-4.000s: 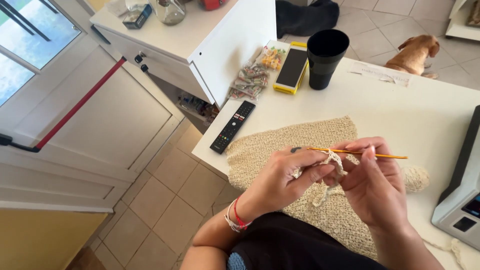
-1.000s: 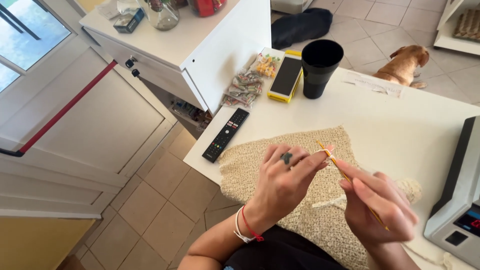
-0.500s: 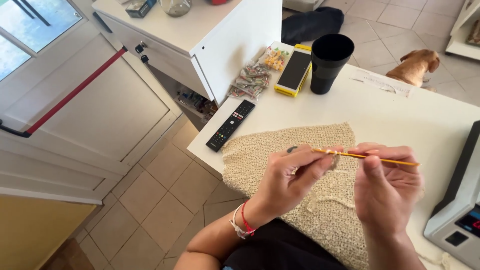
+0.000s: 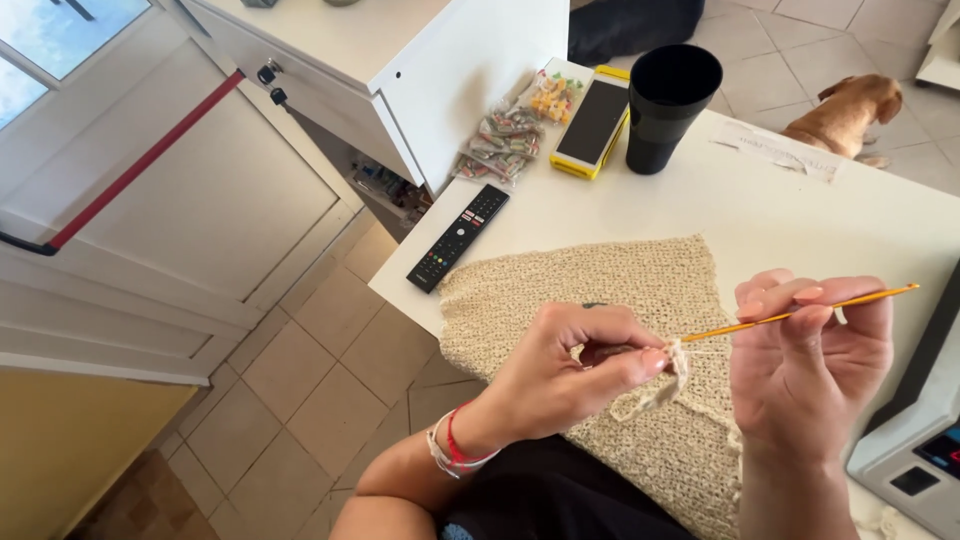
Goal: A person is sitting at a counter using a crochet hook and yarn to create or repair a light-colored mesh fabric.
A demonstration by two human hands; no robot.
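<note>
A beige crocheted piece [image 4: 610,285] lies over the near edge of the white table [image 4: 800,215] and drapes toward my lap. My left hand [image 4: 575,365] pinches the working edge of the fabric and a loop of beige yarn [image 4: 660,385] between thumb and fingers. My right hand [image 4: 810,350] grips a thin orange crochet hook [image 4: 790,315], held almost level, its tip at the stitches beside my left thumb.
A black remote [image 4: 458,238], a phone in a yellow case [image 4: 595,122], a bag of small sweets [image 4: 505,140] and a tall black cup [image 4: 668,105] sit on the table's far side. A grey device [image 4: 915,450] stands at the right. A brown dog [image 4: 845,110] lies on the tiled floor.
Over the last second the hook swung from a downward slant to nearly level and its tip went into the fabric edge. My left hand closed tighter on the stitches.
</note>
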